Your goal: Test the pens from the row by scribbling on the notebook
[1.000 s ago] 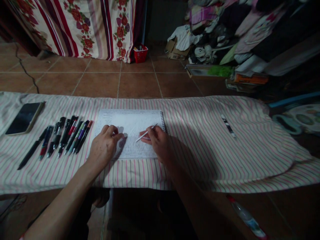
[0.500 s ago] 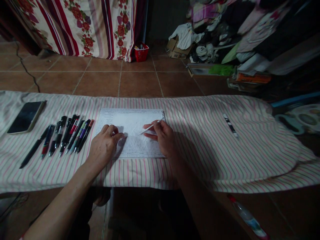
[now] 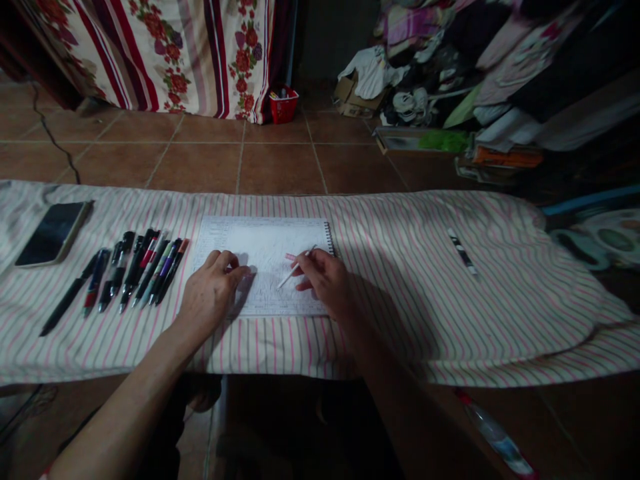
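A spiral-bound notebook (image 3: 265, 243) lies open on the striped cloth, its page covered in faint handwriting and its wire binding on the right. My left hand (image 3: 210, 290) rests on the page's lower left corner, holding nothing. My right hand (image 3: 324, 280) lies on the right part of the page, gripping a slim white pen (image 3: 293, 275) with its tip down on the paper. To the left of the notebook, several pens (image 3: 145, 273) lie side by side. Beyond them is a dark-screened smartphone (image 3: 53, 233).
The striped cloth (image 3: 400, 333) spreads wide, with a single black-and-white pen (image 3: 463, 252) on its right side. Brown floor tiles (image 3: 200, 167) lie beyond it. A red basket (image 3: 283, 105), a floral curtain (image 3: 175, 53), and heaped clothes (image 3: 430, 60) stand further back. A plastic bottle (image 3: 495, 437) lies low on the right.
My right hand has shifted slightly right across the page, and the white pen now sits at a steeper angle. My left hand has not moved.
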`<state>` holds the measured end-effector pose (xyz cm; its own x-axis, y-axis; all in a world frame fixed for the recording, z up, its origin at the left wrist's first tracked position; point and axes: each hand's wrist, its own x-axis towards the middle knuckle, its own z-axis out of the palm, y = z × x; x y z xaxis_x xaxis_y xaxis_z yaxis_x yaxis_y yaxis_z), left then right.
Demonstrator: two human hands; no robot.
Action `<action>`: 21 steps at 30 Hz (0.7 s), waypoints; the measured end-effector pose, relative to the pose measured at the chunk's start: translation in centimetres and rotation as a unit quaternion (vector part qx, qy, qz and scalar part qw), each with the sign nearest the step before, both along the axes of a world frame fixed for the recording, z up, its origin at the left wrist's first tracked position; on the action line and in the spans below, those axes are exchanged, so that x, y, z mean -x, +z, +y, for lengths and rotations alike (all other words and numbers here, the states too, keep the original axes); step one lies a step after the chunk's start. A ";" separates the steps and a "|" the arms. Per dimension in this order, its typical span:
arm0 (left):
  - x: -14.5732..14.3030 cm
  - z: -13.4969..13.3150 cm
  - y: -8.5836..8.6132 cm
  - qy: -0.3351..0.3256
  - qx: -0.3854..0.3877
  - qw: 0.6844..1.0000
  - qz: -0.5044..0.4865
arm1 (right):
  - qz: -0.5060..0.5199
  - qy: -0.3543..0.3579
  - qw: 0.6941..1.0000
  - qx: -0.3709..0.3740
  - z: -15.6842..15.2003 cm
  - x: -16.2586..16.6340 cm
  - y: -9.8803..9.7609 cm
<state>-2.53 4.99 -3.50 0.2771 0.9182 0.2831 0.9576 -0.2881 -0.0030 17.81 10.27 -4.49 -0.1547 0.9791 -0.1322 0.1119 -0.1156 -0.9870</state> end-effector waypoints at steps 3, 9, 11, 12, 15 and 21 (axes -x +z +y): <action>0.0 0.0 0.0 0.001 0.006 1.000 -0.006 | -0.068 0.015 0.997 -0.038 0.0 -0.2 -0.5; 0.0 0.0 -0.2 0.007 -0.002 1.000 -0.014 | -0.182 0.025 0.977 -0.111 0.4 -0.5 -1.1; 0.1 -0.1 -0.2 0.007 -0.001 1.000 -0.020 | -0.179 0.016 0.980 -0.086 0.4 -0.5 -1.1; 0.1 -0.1 -0.2 0.007 0.000 1.000 -0.021 | -0.175 0.009 0.982 -0.070 0.4 -0.4 -1.1; 0.1 -0.1 -0.1 0.007 0.006 1.000 -0.019 | -0.180 -0.003 0.983 -0.035 0.3 -0.4 -1.1; 0.1 0.0 -0.3 0.009 0.002 1.000 -0.016 | -0.250 -0.008 0.965 -0.073 0.1 -0.1 -1.2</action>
